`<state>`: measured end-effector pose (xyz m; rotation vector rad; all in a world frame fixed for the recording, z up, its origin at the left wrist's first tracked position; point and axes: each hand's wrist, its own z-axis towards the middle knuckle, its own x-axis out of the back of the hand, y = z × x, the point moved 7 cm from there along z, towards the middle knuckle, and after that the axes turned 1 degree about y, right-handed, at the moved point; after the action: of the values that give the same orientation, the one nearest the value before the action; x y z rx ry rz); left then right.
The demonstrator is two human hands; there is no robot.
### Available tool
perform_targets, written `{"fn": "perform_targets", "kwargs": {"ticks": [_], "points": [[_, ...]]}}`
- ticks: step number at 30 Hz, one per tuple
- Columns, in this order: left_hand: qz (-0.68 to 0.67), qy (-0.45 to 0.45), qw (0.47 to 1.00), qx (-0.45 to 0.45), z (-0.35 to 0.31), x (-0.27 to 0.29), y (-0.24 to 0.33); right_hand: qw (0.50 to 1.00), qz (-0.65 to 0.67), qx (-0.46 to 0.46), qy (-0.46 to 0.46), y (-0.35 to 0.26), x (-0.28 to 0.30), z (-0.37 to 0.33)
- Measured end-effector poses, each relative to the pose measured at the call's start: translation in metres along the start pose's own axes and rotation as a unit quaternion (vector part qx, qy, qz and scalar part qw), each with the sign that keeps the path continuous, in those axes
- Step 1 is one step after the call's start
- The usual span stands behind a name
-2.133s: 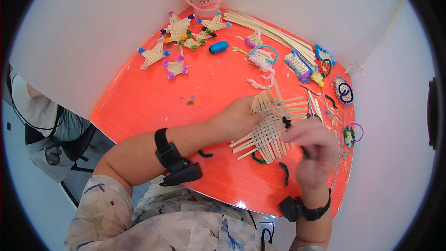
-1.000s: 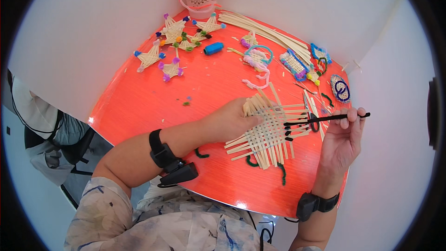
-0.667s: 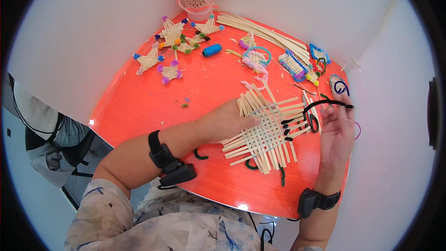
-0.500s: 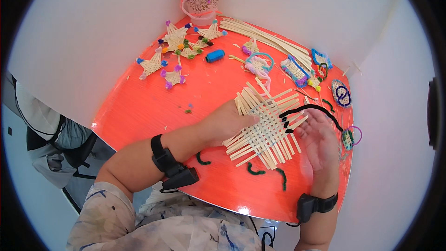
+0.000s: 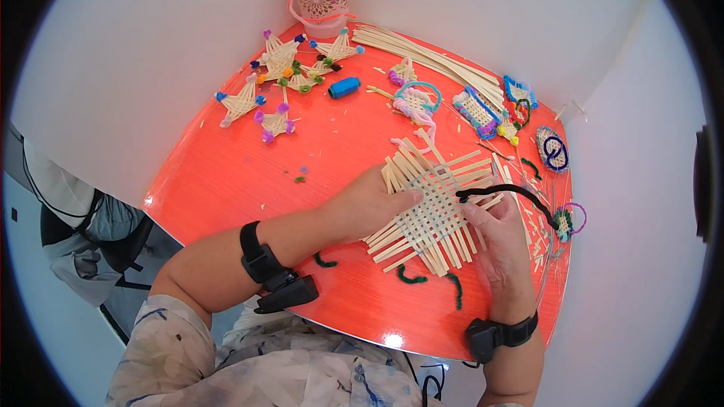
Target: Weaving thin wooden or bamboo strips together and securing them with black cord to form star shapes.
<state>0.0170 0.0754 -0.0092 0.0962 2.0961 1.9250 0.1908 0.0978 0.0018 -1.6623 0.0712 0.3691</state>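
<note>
A woven mat of pale bamboo strips (image 5: 434, 207), its loose strip ends sticking out all round, is held above the table between both hands. My left hand (image 5: 373, 203) grips its left side, thumb on top and the other fingers hidden underneath. At the right edge my right hand (image 5: 501, 237) is closed on the mat, thumb on the weave, with most fingers behind it. A black pipe cleaner (image 5: 520, 191) enters the weave near that thumb. It curves away to the right, toward a small green woven piece (image 5: 563, 224) with a purple loop.
The orange table (image 5: 249, 181) bears star-shaped weavings (image 5: 240, 102) and a blue thread spool (image 5: 344, 88) at the far left. A basket of pipe cleaners (image 5: 323, 4) stands at the back. Long strips (image 5: 430, 56) lie behind small weavings (image 5: 477, 111). Green pipe cleaner bits (image 5: 411, 276) lie in front.
My right hand, loosely open beside the mat before, has moved left and closed on its right edge. The black pipe cleaner hangs lower, and fewer black bits show on the weave.
</note>
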Motion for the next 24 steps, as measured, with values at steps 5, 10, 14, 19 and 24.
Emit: {"fn": "perform_targets", "kwargs": {"ticks": [5,10,14,19,24], "points": [[-0.031,-0.028,0.999,0.001,-0.001,-0.003,0.0,0.999,-0.005,-0.019,-0.028,0.008,0.002,0.0],[0.012,-0.004,1.0,0.005,-0.002,-0.004,0.002,0.999,-0.031,-0.011,-0.034,0.006,0.003,0.0],[-0.011,-0.023,1.0,-0.016,-0.001,-0.002,-0.001,0.995,-0.086,0.025,-0.047,-0.007,-0.007,-0.004],[0.003,-0.052,0.998,-0.022,-0.004,-0.012,0.007,0.989,-0.145,0.011,-0.027,-0.009,-0.003,-0.005],[-0.015,-0.047,0.998,-0.024,-0.004,-0.013,0.008,0.982,-0.189,0.026,0.01,-0.013,-0.001,-0.008]]}}
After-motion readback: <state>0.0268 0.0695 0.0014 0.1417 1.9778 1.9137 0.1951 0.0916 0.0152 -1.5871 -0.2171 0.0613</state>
